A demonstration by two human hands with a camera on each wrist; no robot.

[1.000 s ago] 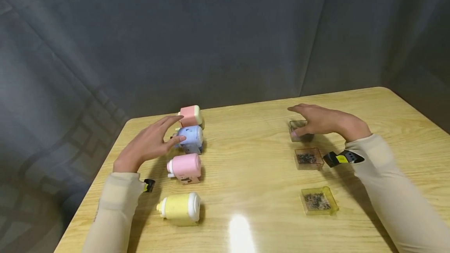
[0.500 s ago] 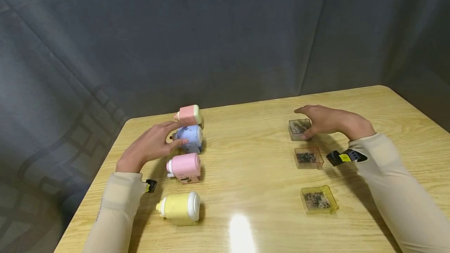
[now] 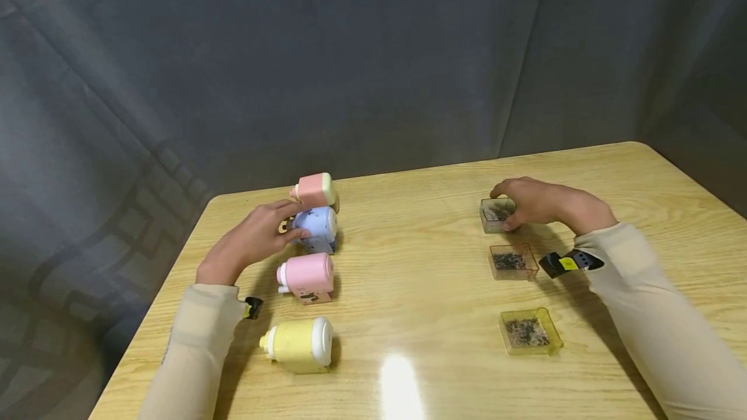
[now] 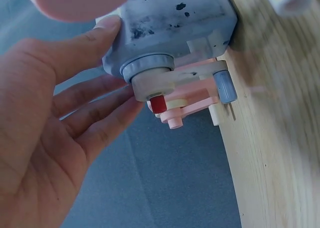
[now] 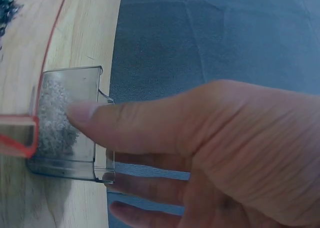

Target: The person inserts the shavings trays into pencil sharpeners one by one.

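Observation:
Four small crank pencil sharpeners lie in a row at the table's left. My left hand (image 3: 294,222) grips the blue sharpener (image 3: 320,224), second from the back, at its crank end. In the left wrist view the thumb lies on the speckled blue sharpener (image 4: 170,22), and the other fingers (image 4: 100,112) reach under its crank. At the right, my right hand (image 3: 503,209) pinches the rearmost clear grey tray (image 3: 493,214) of shavings. The right wrist view shows the thumb across the grey tray (image 5: 60,87), with the fingers on its other side.
A pink-and-cream sharpener (image 3: 315,190) lies behind the blue one, with a pink sharpener (image 3: 308,274) and a yellow sharpener (image 3: 299,342) in front. A brown tray (image 3: 509,261) and a yellow tray (image 3: 528,332) hold shavings. The wooden table (image 3: 420,264) ends at a grey curtain.
My left hand closed in on the blue sharpener and took hold of it. My right hand dropped from above the grey tray and pinched it.

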